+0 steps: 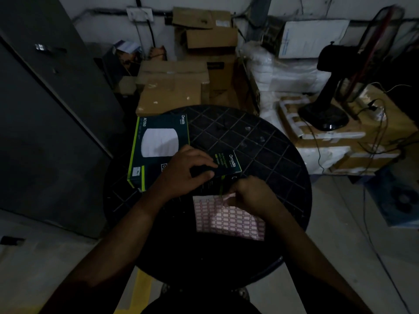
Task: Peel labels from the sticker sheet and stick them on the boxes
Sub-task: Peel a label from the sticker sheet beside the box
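On the dark round table (260,141) lies a large dark box (158,141) with a white disc pictured on it, at the left. A smaller dark box (229,162) with green trim sits to its right. My left hand (188,171) grips the near end of this smaller box. A sticker sheet (229,220) with rows of pink-edged labels lies on the near part of the table. My right hand (247,193) pinches at the sheet's far edge, where a corner curls up. The dim light hides whether a label is lifting.
Brown cardboard boxes (172,87) are stacked behind the table. White bags (278,71) and a black fan (326,105) on a taped carton stand at the right, with cables trailing down. A grey cabinet (45,109) fills the left side.
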`<state>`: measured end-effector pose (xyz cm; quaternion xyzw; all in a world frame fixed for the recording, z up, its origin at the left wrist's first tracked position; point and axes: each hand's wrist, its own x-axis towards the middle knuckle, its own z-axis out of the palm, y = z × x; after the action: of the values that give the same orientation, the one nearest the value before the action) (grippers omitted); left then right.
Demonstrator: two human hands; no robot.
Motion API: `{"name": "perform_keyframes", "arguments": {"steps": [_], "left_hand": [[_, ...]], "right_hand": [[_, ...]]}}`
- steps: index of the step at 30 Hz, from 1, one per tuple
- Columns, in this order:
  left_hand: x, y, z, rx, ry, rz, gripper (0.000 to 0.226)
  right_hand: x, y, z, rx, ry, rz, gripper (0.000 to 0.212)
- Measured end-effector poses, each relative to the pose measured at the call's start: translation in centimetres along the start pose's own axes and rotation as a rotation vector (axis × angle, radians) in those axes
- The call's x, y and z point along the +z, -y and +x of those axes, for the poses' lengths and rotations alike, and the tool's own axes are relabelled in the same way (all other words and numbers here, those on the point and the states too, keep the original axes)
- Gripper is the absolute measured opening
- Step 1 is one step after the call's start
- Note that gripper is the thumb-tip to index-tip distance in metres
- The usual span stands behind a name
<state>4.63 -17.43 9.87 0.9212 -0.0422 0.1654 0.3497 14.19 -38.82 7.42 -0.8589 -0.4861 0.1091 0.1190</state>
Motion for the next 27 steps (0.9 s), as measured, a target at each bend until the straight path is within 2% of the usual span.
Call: {"name": "perform_keyframes", "arguments": {"steps": [2,5,10,14,16,18,21,24,25,27], "left_hand": [[-0.4,-0.6,-0.3,-0.068,-0.012,-0.113,0.027],[-1.1,-1.0,-0.6,-0.162,0.035,-0.242,0.030],[-0.8,-0.8,-0.9,-0.209,0.019,-0.298,0.006],[-1.3,-0.8,-0.8,-0.256,-0.051,-0.370,0.011],[-1.5,-0.7,-0.7,-0.287,-0.086,-0.429,0.005],[-1.6,-0.7,-0.7,-0.303,-0.106,-0.482,0.015],[-1.5,-0.5,-0.7,-0.321,-0.121,-0.523,0.013],[-1.5,-0.4,-0.6,-0.347,-0.160,-0.580,0.010],[-1.5,-0.3,-0.6,-0.357,-0.172,-0.582,0.010],[-1.5,-0.3,-0.5,-0.368,-0.190,-0.596,0.010]], "right_hand": [[-2.6,1.0,0.2,-0.042,-0.078,0.069,0.027],[-5.6,1.9,0.8,-0.074,-0.111,0.300,0.023],[-7.5,2.3,1.6,-0.059,-0.160,0.503,0.023],[-7.6,1.5,1.6,-0.037,-0.160,0.696,0.025],[-7.7,1.2,1.5,-0.025,-0.151,0.820,0.023],[-7.7,1.1,1.4,-0.012,-0.155,0.885,0.026],[-7.2,0.7,1.3,0.011,-0.174,0.817,0.051],[-6.8,0.5,1.0,0.104,-0.376,0.559,0.075],[-6.6,0.5,0.9,0.130,-0.460,0.406,0.075],[-6.1,1.1,0.8,0.161,-0.607,0.192,0.063]]}}
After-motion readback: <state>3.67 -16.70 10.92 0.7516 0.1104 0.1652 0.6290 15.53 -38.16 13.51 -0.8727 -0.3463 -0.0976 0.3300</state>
